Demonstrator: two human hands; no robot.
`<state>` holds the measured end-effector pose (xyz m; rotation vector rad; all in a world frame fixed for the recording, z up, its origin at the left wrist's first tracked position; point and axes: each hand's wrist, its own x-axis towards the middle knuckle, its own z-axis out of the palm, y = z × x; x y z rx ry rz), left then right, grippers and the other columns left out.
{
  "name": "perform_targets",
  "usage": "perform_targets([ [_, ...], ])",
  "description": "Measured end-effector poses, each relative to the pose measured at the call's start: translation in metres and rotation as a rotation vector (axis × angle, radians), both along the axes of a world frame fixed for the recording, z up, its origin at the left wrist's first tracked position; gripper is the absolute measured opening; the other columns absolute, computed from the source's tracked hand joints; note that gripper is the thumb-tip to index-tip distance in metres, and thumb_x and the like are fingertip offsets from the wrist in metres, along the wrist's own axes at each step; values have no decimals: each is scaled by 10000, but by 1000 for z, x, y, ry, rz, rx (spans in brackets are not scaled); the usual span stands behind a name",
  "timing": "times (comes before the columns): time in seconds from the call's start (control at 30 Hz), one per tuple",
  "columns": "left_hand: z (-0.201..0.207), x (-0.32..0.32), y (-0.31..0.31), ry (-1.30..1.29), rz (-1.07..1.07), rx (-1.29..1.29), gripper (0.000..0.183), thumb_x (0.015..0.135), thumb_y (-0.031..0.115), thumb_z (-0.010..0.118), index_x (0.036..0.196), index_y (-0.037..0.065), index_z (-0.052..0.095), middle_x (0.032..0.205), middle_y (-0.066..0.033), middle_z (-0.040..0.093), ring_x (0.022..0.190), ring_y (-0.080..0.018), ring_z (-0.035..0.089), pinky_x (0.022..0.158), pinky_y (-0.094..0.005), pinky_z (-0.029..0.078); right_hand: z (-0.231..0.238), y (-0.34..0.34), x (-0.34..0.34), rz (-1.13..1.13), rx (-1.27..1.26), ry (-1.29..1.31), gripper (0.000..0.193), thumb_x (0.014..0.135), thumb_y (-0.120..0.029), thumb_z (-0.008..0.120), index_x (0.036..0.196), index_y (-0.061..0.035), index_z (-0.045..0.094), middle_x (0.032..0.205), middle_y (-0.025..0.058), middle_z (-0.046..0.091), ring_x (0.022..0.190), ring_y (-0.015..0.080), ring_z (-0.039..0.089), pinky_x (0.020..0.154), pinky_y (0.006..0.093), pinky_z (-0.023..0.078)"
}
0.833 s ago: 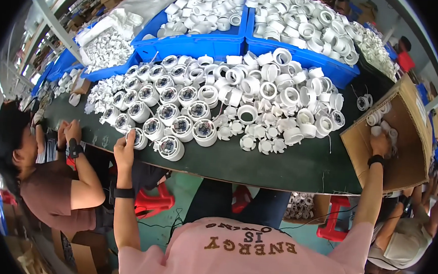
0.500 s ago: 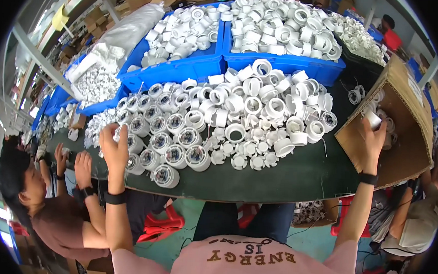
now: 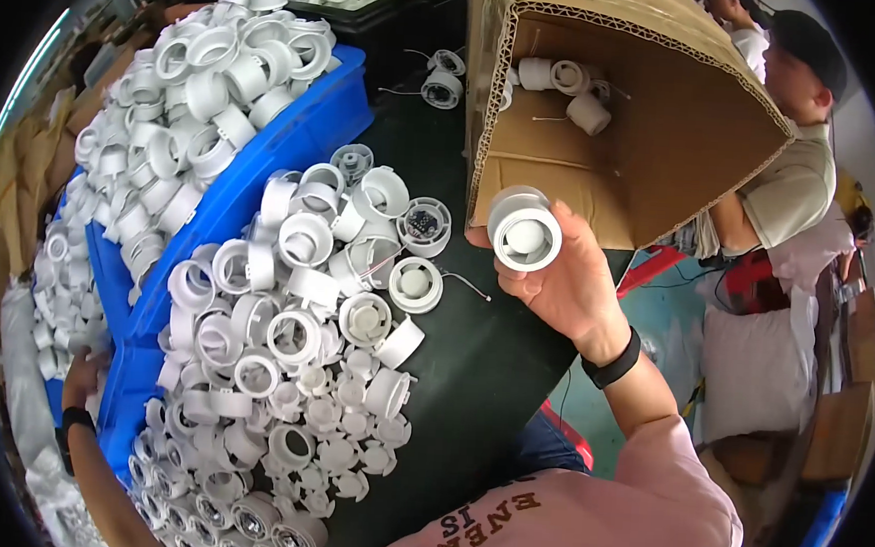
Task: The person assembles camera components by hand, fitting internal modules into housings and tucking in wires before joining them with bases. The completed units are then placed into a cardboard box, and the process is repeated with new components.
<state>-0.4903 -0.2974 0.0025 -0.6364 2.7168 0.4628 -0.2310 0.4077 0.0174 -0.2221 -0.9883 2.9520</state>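
Right now, a white cup (image 3: 526,235) is held in the right hand (image 3: 569,287), fingers curled round it, its round end facing the person. It is just in front of the mouth of the brown box (image 3: 677,128). The left hand (image 3: 83,377) is far off by the blue bin (image 3: 328,96), too blurry to tell if it holds anything. The cup could bump the box's edge if the hand goes too low, or drop if the grip is loose. A thin wire (image 3: 467,281) pokes out from the pile (image 3: 293,337) and might snag a finger. The box has lots of room, with a few white parts (image 3: 588,113) deep inside, to the left. Between box and pile, a strip of green table (image 3: 460,395) lies open.
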Motion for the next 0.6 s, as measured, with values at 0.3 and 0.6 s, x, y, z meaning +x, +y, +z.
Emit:
perform_targets([
  [0.3,-34,-26,-12,80,-335,-197,562,812,305,597,1246,12,394,1094,-207,559,948,-287,562,779,-384,453,1,-8,11,15,456,106,645,821,-259,673,1360,-94,359,1264,147,488,983,155,552,644,206,451],
  [0.6,63,8,-8,718,-501,-332,681,726,167,691,1309,-21,394,1121,-230,565,1028,-297,562,873,-370,430,8,-18,27,-142,1312,212,674,710,-37,776,1283,-76,422,1192,60,504,1077,157,534,900,297,438],
])
